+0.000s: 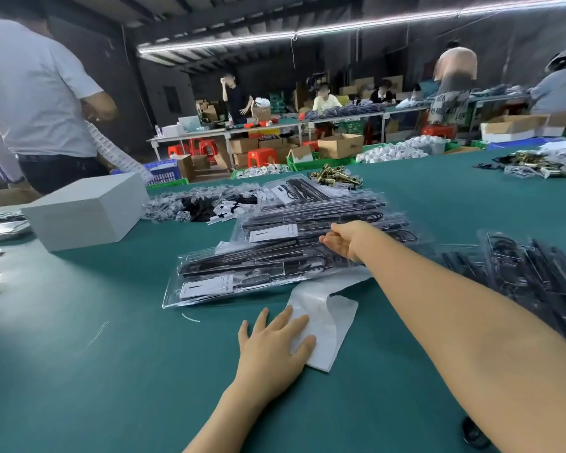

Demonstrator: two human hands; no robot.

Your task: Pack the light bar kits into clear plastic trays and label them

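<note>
Left hand (273, 346) flat, fingers spread, pressing a white sheet (324, 331) onto the green table (111, 371). Beyond it, right hand (343, 240) reaches out, fingers loosely extended, touching the packed trays (258, 273) stacked mid-table; whether it has hold of one I cannot tell. White labels on trays, print too small to read. White box (85, 210) far left.

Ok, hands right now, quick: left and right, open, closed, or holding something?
Left hand: open, flat on the white backing sheet.
Right hand: open, fingers resting on the stacked clear plastic trays.
</note>
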